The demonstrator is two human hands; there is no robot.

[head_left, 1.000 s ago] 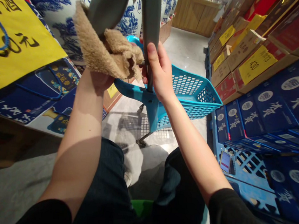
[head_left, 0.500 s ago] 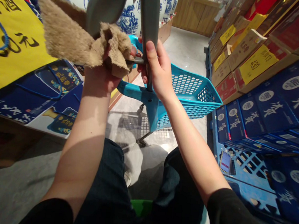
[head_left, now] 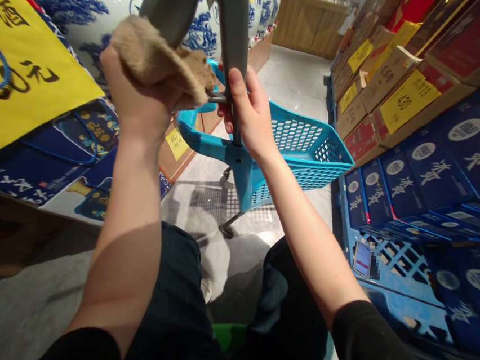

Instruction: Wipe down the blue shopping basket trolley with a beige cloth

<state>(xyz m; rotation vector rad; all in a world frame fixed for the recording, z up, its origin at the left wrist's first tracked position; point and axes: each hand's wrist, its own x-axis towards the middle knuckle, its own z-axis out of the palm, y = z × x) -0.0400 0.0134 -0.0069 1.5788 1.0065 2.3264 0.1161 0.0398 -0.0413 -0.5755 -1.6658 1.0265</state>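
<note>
A grey cart handle (head_left: 222, 8) arches up in front of me above a turquoise plastic basket (head_left: 306, 147) on wheels. My left hand (head_left: 131, 99) is closed on a tan fluffy cloth (head_left: 162, 62) and presses it against the left side of the handle. My right hand (head_left: 249, 110) is wrapped round the handle's right upright, just above where it joins the basket frame. My legs in dark trousers show below, on either side of the cart's base.
Large blue-and-white porcelain jars (head_left: 87, 1) with a yellow sign (head_left: 17, 68) stand on the left. Stacked blue boxes (head_left: 440, 165) and cardboard cartons with yellow price tags (head_left: 407, 100) line the right. A grey floor aisle (head_left: 300, 78) runs ahead to a wooden counter.
My left hand has gathered the spread cloth into a wad and shifted it left and slightly down on the handle. The right hand has kept its grip.
</note>
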